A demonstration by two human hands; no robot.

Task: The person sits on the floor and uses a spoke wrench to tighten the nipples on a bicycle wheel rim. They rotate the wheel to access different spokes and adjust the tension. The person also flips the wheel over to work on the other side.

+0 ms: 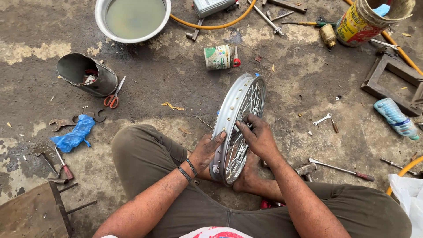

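A silver spoked wheel rim (232, 105) stands upright on edge on the concrete floor between my knees. My left hand (206, 152) is pressed flat against the rim's outer left side, steadying it. My right hand (257, 137) reaches into the spokes on the right side, its fingers pinched around a spoke near the rim. A bare foot (246, 174) braces the wheel's lower part from the right.
Around me lie a metal basin of murky water (132, 16), a tipped tin can (86, 74), orange-handled scissors (113, 96), a blue plastic bag (72, 135), a small paint tin (218, 56), wrenches, a screwdriver (341, 168), a plastic bottle (395, 118) and an orange hose (211, 25).
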